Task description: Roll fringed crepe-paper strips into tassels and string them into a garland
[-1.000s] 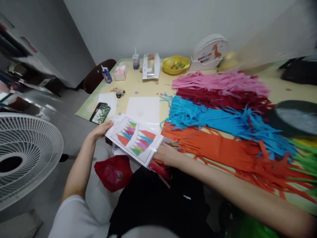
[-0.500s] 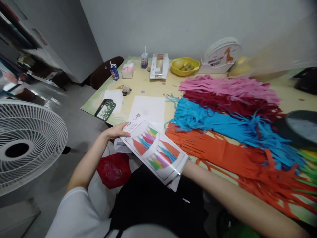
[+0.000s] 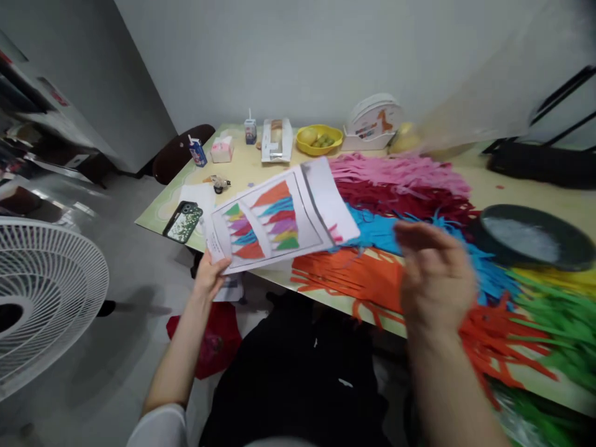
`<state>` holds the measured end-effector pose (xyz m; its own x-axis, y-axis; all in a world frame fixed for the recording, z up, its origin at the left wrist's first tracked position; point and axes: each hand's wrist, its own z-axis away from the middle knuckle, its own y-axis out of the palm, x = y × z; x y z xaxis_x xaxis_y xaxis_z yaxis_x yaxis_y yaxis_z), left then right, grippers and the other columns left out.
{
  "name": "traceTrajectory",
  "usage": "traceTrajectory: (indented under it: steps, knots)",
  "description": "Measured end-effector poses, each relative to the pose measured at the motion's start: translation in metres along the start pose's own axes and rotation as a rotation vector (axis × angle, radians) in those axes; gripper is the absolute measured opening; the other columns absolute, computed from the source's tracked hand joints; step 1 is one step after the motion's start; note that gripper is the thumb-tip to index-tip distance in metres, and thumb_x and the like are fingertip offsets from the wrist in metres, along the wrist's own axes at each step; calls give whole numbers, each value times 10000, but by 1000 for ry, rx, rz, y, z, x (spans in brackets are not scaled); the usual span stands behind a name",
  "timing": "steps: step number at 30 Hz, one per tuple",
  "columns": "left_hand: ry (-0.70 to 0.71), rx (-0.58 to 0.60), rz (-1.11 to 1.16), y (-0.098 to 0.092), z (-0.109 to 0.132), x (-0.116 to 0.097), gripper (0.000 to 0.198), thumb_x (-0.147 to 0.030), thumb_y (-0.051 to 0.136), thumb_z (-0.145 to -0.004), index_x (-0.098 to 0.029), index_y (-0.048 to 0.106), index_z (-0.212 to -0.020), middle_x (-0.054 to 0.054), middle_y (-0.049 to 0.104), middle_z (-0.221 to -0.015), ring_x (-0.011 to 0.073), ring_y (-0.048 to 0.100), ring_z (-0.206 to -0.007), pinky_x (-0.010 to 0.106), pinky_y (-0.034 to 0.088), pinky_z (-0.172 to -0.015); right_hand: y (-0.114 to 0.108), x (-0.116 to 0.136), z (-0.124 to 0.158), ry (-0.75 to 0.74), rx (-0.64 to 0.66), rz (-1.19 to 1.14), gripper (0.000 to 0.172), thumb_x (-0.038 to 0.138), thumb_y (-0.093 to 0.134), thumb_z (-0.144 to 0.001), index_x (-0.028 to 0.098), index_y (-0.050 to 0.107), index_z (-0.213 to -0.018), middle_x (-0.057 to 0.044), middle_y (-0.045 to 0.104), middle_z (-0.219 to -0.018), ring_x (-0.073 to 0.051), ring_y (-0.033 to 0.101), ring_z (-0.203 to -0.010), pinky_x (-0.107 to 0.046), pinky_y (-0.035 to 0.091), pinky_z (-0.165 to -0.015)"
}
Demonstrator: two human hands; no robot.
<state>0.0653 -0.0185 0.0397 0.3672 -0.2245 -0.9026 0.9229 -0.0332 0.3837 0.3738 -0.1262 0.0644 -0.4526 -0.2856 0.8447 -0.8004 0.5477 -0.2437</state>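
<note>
My left hand (image 3: 212, 274) grips the lower left corner of a printed sheet (image 3: 261, 233), thumb on top. Pictures of coloured fringed strips fill the sheet, and a second white sheet shows behind its right end. Held tilted, it hovers over the table's near edge. My right hand (image 3: 435, 279), blurred, is raised with loosely bent fingers and nothing visible in them. Below it lie an orange fringed strip (image 3: 349, 276) and a blue fringed strip (image 3: 377, 231). Dark red fringe (image 3: 410, 202) and pink fringe (image 3: 400, 174) lie farther back.
A phone (image 3: 184, 222), tissue pack (image 3: 222, 149), drink cartons, a bread bag (image 3: 276, 141) and a yellow fruit bowl (image 3: 319, 140) are on the table's left and back. At right are a dark round container (image 3: 535, 236) and green fringe (image 3: 568, 323). A fan (image 3: 46, 298) stands left.
My right hand has come off the printed sheet and moved right over the strips. My left hand has turned the sheet and lifted its right end. The view has shifted right.
</note>
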Motion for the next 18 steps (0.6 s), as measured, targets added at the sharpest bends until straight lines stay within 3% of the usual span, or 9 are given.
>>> traceTrajectory:
  steps: [2,4,6,8,11,14,18]
  knots:
    - [-19,-47,111,29,14,27,750,-214,885,-474,-199,598,-1167,71,730,-1103,244,689,-1000,384,531,-947,26,-4,13,104,31,-152,539,526,427,-940,230,418,-1391,-152,665,-1211,-262,664,-1096,-459,554,-883]
    - [-76,-27,179,61,32,54,650,-193,874,-488,-182,639,-1094,64,741,-1063,243,688,-1014,375,518,-973,60,-5,27,276,61,-344,634,561,566,-852,195,434,-1353,-164,671,-1202,-261,660,-1100,-430,548,-919]
    - [-121,31,237,89,51,75,596,-195,847,-544,-188,651,-1106,64,727,-1123,250,661,-1098,382,489,-1022,85,-2,36,412,-51,-484,627,508,687,-776,180,489,-1273,-155,667,-1215,-260,659,-1095,-434,532,-955]
    - [-157,44,273,106,67,89,568,-185,822,-585,-208,655,-1127,55,714,-1164,246,631,-1163,380,459,-1063,94,0,38,508,-148,-565,541,441,760,-724,169,561,-1147,-131,702,-1135,-256,688,-1007,-436,548,-922]
    - [-205,6,297,113,80,101,606,-161,820,-582,-236,643,-1157,48,702,-1192,242,606,-1205,371,442,-1078,77,-2,35,566,-182,-571,420,404,802,-687,159,625,-979,-94,746,-961,-241,714,-844,-417,581,-825]
    - [-268,82,268,97,74,102,660,-228,844,-578,-234,612,-1197,75,678,-1236,262,601,-1211,397,453,-1058,44,-11,31,502,-139,-460,420,417,800,-686,160,657,-985,-95,751,-990,-252,711,-877,-416,576,-830]
    - [-189,207,41,67,50,78,708,-298,901,-509,-203,630,-1156,95,727,-1102,255,652,-1117,371,466,-1024,5,-19,34,435,109,-189,387,436,775,-708,162,686,-967,-82,755,-946,-267,707,-857,-410,578,-779]
